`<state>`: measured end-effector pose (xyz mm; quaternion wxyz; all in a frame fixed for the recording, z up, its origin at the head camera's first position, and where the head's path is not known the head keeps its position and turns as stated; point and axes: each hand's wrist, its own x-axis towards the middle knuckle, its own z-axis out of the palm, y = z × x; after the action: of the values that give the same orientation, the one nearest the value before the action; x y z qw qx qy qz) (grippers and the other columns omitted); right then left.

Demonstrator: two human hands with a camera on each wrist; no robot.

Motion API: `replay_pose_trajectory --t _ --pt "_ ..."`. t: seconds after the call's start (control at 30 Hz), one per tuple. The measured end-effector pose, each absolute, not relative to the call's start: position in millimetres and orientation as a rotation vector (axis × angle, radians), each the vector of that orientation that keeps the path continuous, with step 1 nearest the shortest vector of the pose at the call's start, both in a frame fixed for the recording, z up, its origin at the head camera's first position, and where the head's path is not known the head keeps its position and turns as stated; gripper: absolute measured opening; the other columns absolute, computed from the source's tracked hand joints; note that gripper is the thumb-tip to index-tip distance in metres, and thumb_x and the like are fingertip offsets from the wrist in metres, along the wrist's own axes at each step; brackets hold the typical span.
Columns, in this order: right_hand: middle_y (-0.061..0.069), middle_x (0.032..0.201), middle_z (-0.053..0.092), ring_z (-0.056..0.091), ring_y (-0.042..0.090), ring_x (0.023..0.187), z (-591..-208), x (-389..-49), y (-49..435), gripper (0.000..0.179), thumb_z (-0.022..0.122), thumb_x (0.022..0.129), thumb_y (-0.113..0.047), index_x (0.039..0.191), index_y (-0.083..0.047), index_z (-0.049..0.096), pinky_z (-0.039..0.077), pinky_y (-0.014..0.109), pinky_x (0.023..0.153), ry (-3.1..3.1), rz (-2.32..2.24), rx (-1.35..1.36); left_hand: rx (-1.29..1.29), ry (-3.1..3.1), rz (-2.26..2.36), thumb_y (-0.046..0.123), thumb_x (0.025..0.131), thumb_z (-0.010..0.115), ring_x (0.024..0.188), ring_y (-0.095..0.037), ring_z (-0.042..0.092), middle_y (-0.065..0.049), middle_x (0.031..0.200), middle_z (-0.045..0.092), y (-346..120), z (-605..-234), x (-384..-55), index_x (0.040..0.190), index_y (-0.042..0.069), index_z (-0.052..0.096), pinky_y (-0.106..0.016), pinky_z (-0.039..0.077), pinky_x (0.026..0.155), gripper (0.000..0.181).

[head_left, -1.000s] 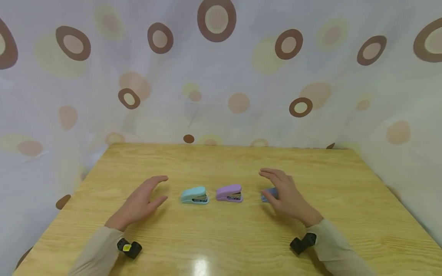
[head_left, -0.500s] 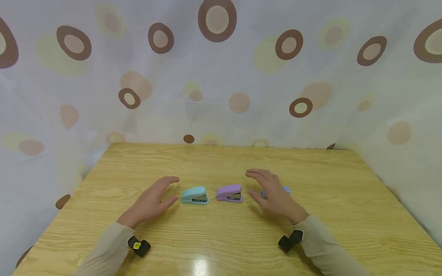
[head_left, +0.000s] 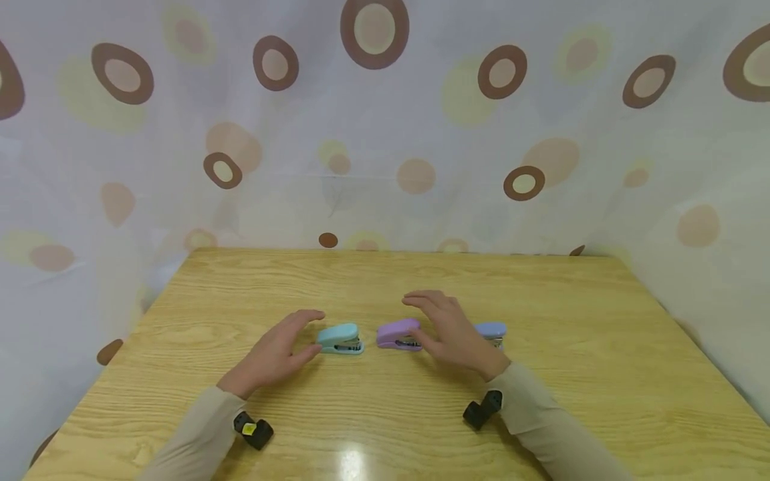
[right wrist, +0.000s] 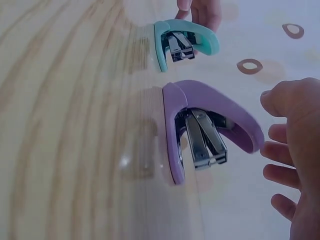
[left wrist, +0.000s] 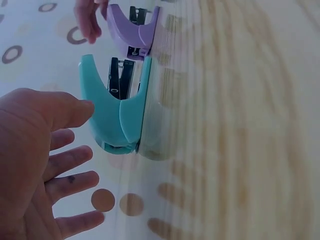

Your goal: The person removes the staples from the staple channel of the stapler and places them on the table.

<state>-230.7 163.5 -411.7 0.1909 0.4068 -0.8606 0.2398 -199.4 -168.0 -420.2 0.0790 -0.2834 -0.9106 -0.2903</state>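
Teal stapler (head_left: 339,338), leftmost of three, stood upright on the table (head_left: 385,421), its open end to the right. At its left end the left hand (head_left: 277,354) held thumb and fingers (head_left: 307,315) apart, a gap that seemed suited to the stapler's body; whether the thumb touched could not be told. Near the middle, the purple stapler (head_left: 397,333) faced likewise; beside its open end hovered the right hand (head_left: 454,334), thumb and fingers also apart and gripping nothing. The blue stapler (head_left: 492,330), partly hidden by that hand, stood rightmost. Their shared line and heading suggested deliberate arrangement. Pale wood grain covered the table, with a glare (head_left: 351,464) at the near side; behind and to both sides hung white cloth (head_left: 373,120) patterned with brown rings.
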Motion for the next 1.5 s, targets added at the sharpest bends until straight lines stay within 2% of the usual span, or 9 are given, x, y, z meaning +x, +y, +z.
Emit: replay_pose_trajectory --t 0.3,0.5,0.8,1.03,1.23,1.5 --pt "0.008 0.123 0.061 0.052 0.026 0.117 -409 -234 146 0.040 0.071 0.087 -0.019 0.124 -0.009 0.059 0.036 0.049 0.089 -2.437 0.710 1.151 -0.881 -2.694 -0.879 0.017 0.085 0.073 0.122 -0.032 0.054 -0.012 0.133 0.057 -154 -420 -203 0.133 0.004 0.051 -0.055 0.042 0.100 0.054" --pt "0.005 0.119 0.063 0.055 0.022 0.114 -410 -239 135 0.038 0.073 0.085 -0.023 0.119 -0.009 0.063 0.035 0.049 0.091 -2.468 0.705 1.168 -0.880 -2.720 -0.912 0.018 0.087 0.071 0.122 -0.029 0.054 -0.011 0.134 0.056 -144 -419 -205 0.133 0.005 0.051 -0.049 0.043 0.101 0.052" --pt "0.004 0.111 0.067 0.058 0.022 0.109 -413 -241 121 0.036 0.078 0.079 -0.029 0.109 -0.010 0.068 0.033 0.056 0.095 -2.516 0.630 1.165 -0.941 -2.682 -0.903 0.016 0.088 0.070 0.119 -0.026 0.056 -0.007 0.129 0.060 -132 -417 -207 0.129 0.007 0.055 -0.047 0.046 0.098 0.044" --pt "-0.002 0.105 0.070 0.061 0.019 0.104 -413 -242 108 0.032 0.077 0.079 -0.034 0.104 -0.015 0.071 0.035 0.053 0.096 -2.564 0.486 1.152 -0.926 -2.680 -0.876 0.015 0.089 0.069 0.109 -0.023 0.062 -0.005 0.120 0.065 -129 -414 -207 0.120 0.011 0.061 -0.043 0.051 0.092 0.033" --pt "-0.004 0.099 0.071 0.064 0.018 0.098 -406 -239 96 0.026 0.079 0.078 -0.034 0.096 -0.017 0.074 0.039 0.049 0.092 -2.566 0.390 1.134 -0.901 -2.700 -0.832 0.013 0.088 0.070 0.107 -0.022 0.064 -0.005 0.120 0.066 -129 -415 -207 0.121 0.014 0.061 -0.042 0.052 0.090 0.034" --pt "-0.004 0.101 0.072 0.064 0.014 0.090 -400 -237 80 0.023 0.077 0.081 -0.032 0.099 -0.018 0.075 0.044 0.042 0.089 -2.726 0.356 1.099 -0.945 -2.666 -0.820 0.007 0.087 0.070 0.105 -0.022 0.064 -0.005 0.118 0.067 -131 -415 -207 0.120 0.012 0.061 -0.041 0.053 0.088 0.034"
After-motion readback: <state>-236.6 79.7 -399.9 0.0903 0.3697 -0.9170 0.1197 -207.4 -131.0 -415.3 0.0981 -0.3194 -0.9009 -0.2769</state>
